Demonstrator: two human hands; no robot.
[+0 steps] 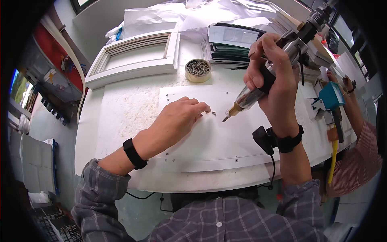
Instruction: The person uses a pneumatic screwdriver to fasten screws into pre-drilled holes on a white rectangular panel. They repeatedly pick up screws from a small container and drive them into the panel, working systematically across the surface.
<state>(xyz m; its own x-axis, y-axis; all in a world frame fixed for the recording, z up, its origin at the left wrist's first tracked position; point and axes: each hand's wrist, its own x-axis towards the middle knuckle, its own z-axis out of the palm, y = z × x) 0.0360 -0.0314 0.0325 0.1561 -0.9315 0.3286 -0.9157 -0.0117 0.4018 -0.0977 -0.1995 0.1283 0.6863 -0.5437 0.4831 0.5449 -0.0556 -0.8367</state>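
My right hand [278, 76] is wrapped round an electric screwdriver [250, 97], its black grip ring under my fingers. The driver slants down to the left, and its bit ends just above a white panel [217, 141]. Over the panel's left part is my left hand [183, 119], with the fingers curled in and the index fingertip low to the surface. Whatever those fingers may pinch is hidden. Right beside that fingertip lies a small metal screw [213, 113]. Several small holes or screws dot the panel near its edges.
A round tub [198, 71] full of screws stands behind the panel. White frames [133, 54] are stacked at the far left, dark green folders [229, 52] at the back. On the right are a teal tool [331, 96] and another person's arm [354, 109]. Debris litters the white table [121, 109].
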